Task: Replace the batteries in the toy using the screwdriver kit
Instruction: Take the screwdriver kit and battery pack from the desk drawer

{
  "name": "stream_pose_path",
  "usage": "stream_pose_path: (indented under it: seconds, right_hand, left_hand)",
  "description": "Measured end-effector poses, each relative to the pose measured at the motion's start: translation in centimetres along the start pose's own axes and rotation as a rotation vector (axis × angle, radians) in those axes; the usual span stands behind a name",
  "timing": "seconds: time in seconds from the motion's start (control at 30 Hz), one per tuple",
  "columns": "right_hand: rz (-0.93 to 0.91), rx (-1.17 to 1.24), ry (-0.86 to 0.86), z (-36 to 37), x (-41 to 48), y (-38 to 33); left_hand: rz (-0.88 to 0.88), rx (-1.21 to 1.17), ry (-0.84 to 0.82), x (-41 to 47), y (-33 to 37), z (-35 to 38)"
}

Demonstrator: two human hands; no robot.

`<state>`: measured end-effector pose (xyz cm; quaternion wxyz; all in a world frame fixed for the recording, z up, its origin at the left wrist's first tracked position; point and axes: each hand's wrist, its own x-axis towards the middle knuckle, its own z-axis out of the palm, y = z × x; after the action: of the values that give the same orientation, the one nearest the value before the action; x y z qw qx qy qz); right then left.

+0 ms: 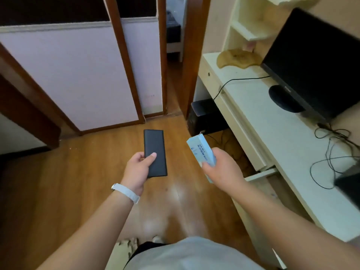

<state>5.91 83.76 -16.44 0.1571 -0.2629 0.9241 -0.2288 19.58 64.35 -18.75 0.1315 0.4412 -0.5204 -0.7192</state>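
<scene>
My left hand (pixel 136 170) holds a flat dark grey rectangular case (pixel 155 151) by its near left edge, thumb on top, out over the wooden floor. My right hand (pixel 222 170) grips a light blue cardboard box (pixel 200 151) with printed text, tilted up and to the left. Both hands are at waist height in the middle of the view, about a hand's width apart. No toy is in view.
A cream desk (pixel 272 133) runs along the right with a black monitor (pixel 315 61), loose black cables (pixel 331 151) and a wooden board (pixel 237 57). A black speaker box (pixel 204 115) stands on the floor under it. Sliding doors (pixel 78 75) and a doorway (pixel 173 55) lie ahead.
</scene>
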Motion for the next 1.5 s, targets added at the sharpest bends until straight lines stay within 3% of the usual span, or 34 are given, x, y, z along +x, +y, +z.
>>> stream_pose_path:
  seconds: [0.23, 0.57, 0.83, 1.03, 1.17, 1.5]
  right_hand:
    - [-0.175, -0.099, -0.077, 5.1, 3.7, -11.2]
    - [-0.409, -0.066, -0.177, 9.1, 10.5, -21.6]
    - [-0.522, 0.037, -0.312, 12.7, 18.7, -27.8]
    - [-0.506, 0.099, -0.416, 12.2, 27.7, -31.7]
    - [-0.639, -0.002, -0.47, 12.5, 32.6, -34.2]
    - [-0.819, -0.04, -0.696, 18.9, 34.1, -41.3]
  left_hand:
    - [0.018, -0.15, 0.157, 0.7, 2.2, -10.3]
    - [0.008, -0.283, 0.387, 1.8, 3.6, -18.0]
    - [-0.004, -0.328, 0.622, 6.1, 7.1, -21.4]
    - [-0.056, -0.268, 0.776, 12.3, 11.0, -21.5]
    - [-0.039, -0.283, 0.876, 15.7, 13.9, -21.3]
    - [-0.096, -0.353, 1.087, 15.3, 13.7, -26.0]
